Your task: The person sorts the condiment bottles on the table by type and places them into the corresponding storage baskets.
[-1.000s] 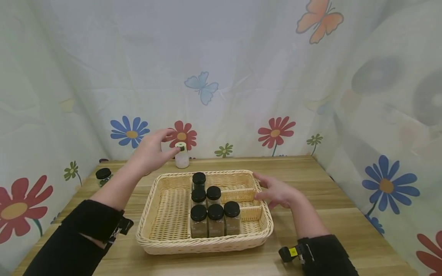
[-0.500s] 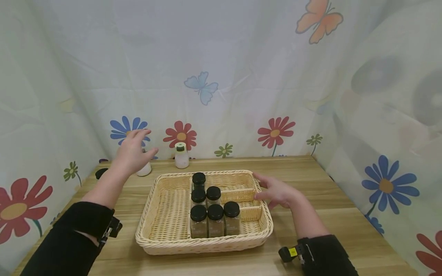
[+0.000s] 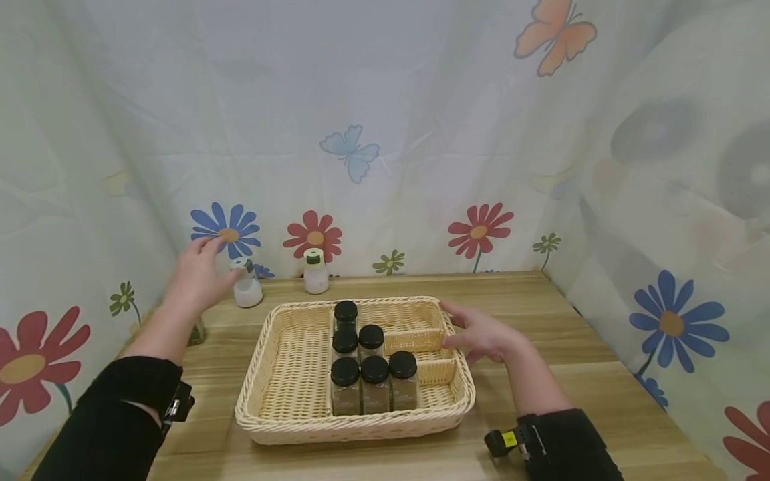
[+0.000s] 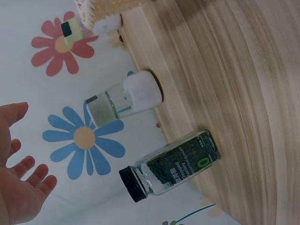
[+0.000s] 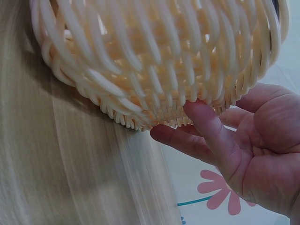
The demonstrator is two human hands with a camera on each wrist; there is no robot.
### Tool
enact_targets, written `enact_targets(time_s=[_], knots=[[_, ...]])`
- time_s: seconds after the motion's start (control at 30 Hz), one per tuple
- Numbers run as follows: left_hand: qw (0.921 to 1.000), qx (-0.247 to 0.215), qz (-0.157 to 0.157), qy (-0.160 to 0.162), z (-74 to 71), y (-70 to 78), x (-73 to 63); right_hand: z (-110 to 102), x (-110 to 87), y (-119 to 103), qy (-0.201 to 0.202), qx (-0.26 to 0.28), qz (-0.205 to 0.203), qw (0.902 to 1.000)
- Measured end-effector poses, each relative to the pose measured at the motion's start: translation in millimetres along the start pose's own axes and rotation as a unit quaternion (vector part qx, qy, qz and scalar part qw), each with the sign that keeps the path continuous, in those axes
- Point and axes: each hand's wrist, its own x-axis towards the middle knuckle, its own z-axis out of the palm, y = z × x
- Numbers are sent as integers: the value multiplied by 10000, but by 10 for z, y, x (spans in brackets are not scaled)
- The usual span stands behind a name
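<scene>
Here you are with your left hand (image 3: 201, 277) wide, thumb and fingers spread and holding nothing, out past the far left corner of the wicker basket (image 3: 355, 427). Just beyond that corner stands the near white shaker (image 3: 248, 290), and your thumb crosses its cap in the head view, though the left wrist view shows the hand apart from it; a careless sweep could clip that cap and topple it. The black-lidded herb jar (image 4: 178, 161) stands upright left of the basket, mostly hidden behind your forearm in the head view, so you'd be partly reaching blind: bump its tall neck and it may tip or roll across the desk (image 3: 517, 300). The far white shaker (image 3: 315, 277), behind the basket, looks safer, well apart from your fingers. Meanwhile your right hand (image 3: 484, 334) rests with extended fingers on the basket's right rim, no firm grip in sight; push down or lean there and the basket could skid or tilt, knocking together the six brown jars (image 3: 375, 394) in its divided right part.
</scene>
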Motion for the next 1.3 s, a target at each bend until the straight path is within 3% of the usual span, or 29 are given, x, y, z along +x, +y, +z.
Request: enact_targets(time_s=[0.3, 0.6, 0.97, 1.3], knots=[[9975, 417, -550, -150, 2, -255, -70, 1, 8, 10, -9, 1, -18, 10000], [9907, 513, -1200, -382, 29, -501, -166, 9, 26, 31, 101, 14, 49, 9999], [9799, 764, -1497, -1076, -8, -652, -280, -2, 29, 45, -7, 178, -28, 9998], [9776, 739, -1505, -1272, 27, -654, -256, -4, 22, 36, -95, 322, -56, 9994]])
